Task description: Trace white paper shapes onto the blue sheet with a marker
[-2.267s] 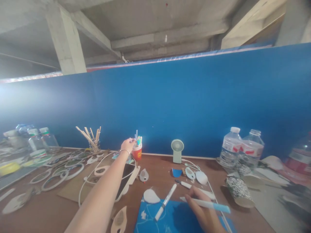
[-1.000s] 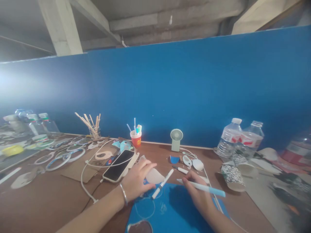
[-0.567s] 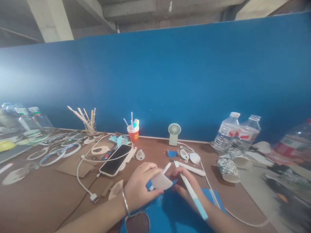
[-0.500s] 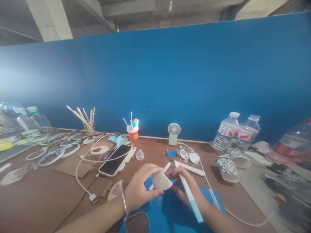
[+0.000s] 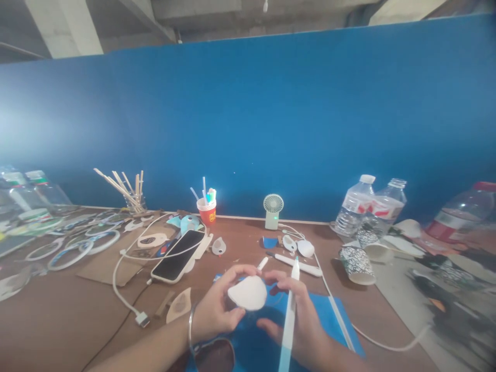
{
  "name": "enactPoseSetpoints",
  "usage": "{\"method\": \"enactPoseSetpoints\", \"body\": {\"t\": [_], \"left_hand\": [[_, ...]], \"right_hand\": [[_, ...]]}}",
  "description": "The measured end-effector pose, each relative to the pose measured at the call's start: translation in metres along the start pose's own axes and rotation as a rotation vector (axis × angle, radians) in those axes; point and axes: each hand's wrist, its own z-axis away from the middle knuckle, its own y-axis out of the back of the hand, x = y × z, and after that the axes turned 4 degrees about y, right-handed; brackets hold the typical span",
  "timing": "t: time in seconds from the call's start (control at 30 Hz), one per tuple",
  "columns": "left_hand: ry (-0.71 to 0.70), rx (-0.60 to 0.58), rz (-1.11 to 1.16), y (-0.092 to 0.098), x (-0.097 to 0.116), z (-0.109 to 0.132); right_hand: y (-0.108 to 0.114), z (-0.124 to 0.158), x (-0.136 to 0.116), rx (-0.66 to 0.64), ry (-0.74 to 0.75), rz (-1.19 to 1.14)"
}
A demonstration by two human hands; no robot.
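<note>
Rings [image 5: 70,253]: lying flat on the table [image 5: 58,320], well to the left of the left hand.
Sticks [image 5: 123,187]: standing in a jar far beyond the left hand and to its left, against the blue wall [image 5: 271,113].
Phone [image 5: 176,254]: lying face up just beyond the left hand and a little to its left, with a white cable [image 5: 123,290] looping across it.
Cup [image 5: 206,212]: a red one, standing beyond the left hand at the foot of the wall.
Left hand [image 5: 215,310]: curling partly closed, thumb and fingertips pinching the shape by its left side, and wearing a bangle at the wrist.
Shape [image 5: 248,293]: a white oval piece, being held up between the two hands above the sheet.
Right hand [image 5: 302,320]: partly closed, gripping the pen. Its fingertips are reaching to the shape's right edge, and I cannot tell whether they are touching it.
Pen [image 5: 289,320]: white with a pale blue near end, pointing up and away just right of the shape.
Sheet [image 5: 333,320]: blue, lying flat under both hands.
Fan [image 5: 273,209]: standing beyond the right hand by the wall.
Marker [image 5: 298,264]: lying just beyond the right hand.
Paper cup [image 5: 356,264]: lying on its side to the right of the right hand.
Bottles [image 5: 354,206]: standing beyond that cup.
</note>
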Motion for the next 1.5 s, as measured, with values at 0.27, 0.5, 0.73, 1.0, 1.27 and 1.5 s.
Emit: {"method": "enactPoseSetpoints", "body": {"t": [0.27, 0.5, 0.73, 1.0, 1.27, 1.5], "left_hand": [[0.051, -0.051, 0.026, 0.002, -0.012, 0.002], [0.079, 0.009, -0.379, 0.005, -0.011, -0.001], [-0.14, -0.414, -0.894, 0.014, -0.02, -0.005], [-0.021, -0.174, -0.898, 0.032, -0.03, -0.011], [0.079, 0.049, -0.935, 0.038, -0.037, -0.013], [0.048, 0.083, -0.97, 0.034, -0.037, -0.011]], "right_hand": [[-0.002, 0.0, 0.001, 0.017, 0.031, 0.025], [0.0, -0.009, 0.004, 0.294, -0.028, -0.059], [0.015, -0.022, 0.024, 0.551, -0.426, -0.008], [0.015, -0.022, 0.021, 0.452, -0.463, -0.084], [0.031, -0.035, -0.001, 0.031, -0.416, 0.195], [0.031, -0.021, -0.015, -0.478, -0.497, 0.398]]}}
